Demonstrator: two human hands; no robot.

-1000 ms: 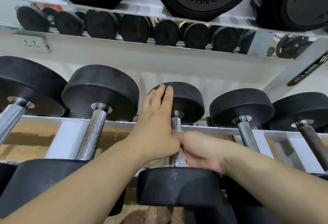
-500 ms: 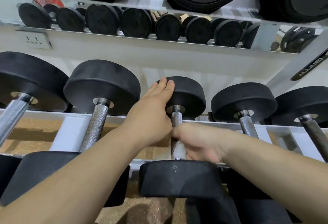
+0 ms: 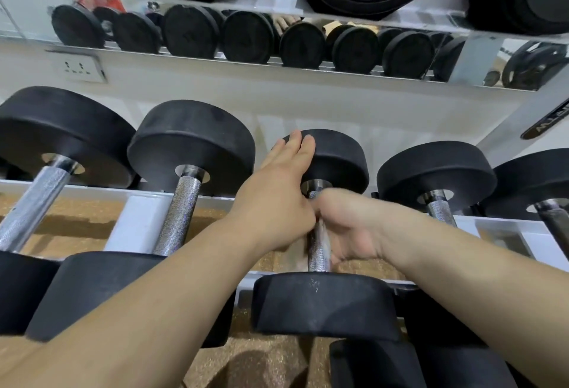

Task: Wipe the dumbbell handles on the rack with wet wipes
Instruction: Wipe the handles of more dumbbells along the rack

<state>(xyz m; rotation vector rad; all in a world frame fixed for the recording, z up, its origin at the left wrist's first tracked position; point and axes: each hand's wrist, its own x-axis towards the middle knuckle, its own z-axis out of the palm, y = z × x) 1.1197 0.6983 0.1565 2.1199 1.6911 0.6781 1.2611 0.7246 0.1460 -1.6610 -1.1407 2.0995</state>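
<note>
On the rack [image 3: 135,218], left grip [image 3: 277,200] lay flat, fingers straight, against the middle dumbbell's far head [image 3: 338,156]; right grip [image 3: 348,227], touching it, curled round the dumbbell handle [image 3: 318,252].

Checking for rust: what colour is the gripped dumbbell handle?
The handle is silver, knurled metal; head view.

matt black rubber dumbbell heads [image 3: 334,158], rough knurled shiny steel handles [image 3: 180,218], smooth glossy white painted rack rail [image 3: 132,218], speckled cork-like floor [image 3: 70,227]
</note>
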